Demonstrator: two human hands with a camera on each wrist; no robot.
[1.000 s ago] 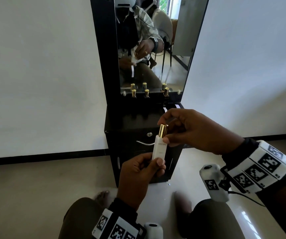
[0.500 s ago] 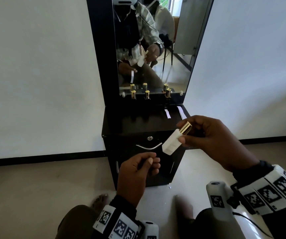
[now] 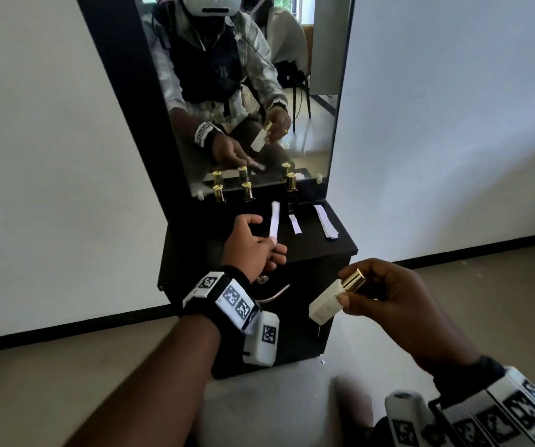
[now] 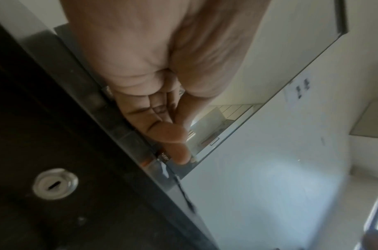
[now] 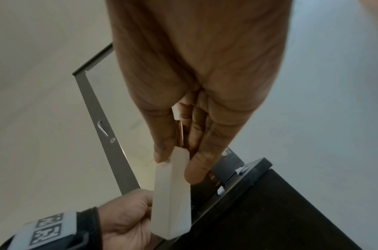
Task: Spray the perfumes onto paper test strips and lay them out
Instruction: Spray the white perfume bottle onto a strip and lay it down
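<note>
My right hand (image 3: 345, 293) pinches a white perfume bottle (image 3: 326, 306) near its gold cap and holds it tilted in the air in front of the black cabinet (image 3: 311, 251). The right wrist view shows the same bottle (image 5: 173, 194) between thumb and fingers of that hand (image 5: 175, 162). My left hand (image 3: 269, 250) reaches over the cabinet top with fingers stretched out. One fingertip sits at the near end of a white paper strip (image 3: 274, 221) lying flat there. The left wrist view shows the left hand (image 4: 168, 132) blurred, with no strip visible.
Two more lots of white strips (image 3: 295, 224) (image 3: 326, 221) lie to the right on the cabinet top. Three dark, gold-capped bottles (image 3: 218, 193) (image 3: 247, 190) (image 3: 291, 183) stand at the back against the mirror (image 3: 253, 91). A metal handle (image 3: 274, 295) and lock (image 3: 262, 279) are on the cabinet front.
My left hand let go of the white bottle and moved up and forward to the cabinet top, where a strip now lies. My right hand carried the bottle off to the right.
</note>
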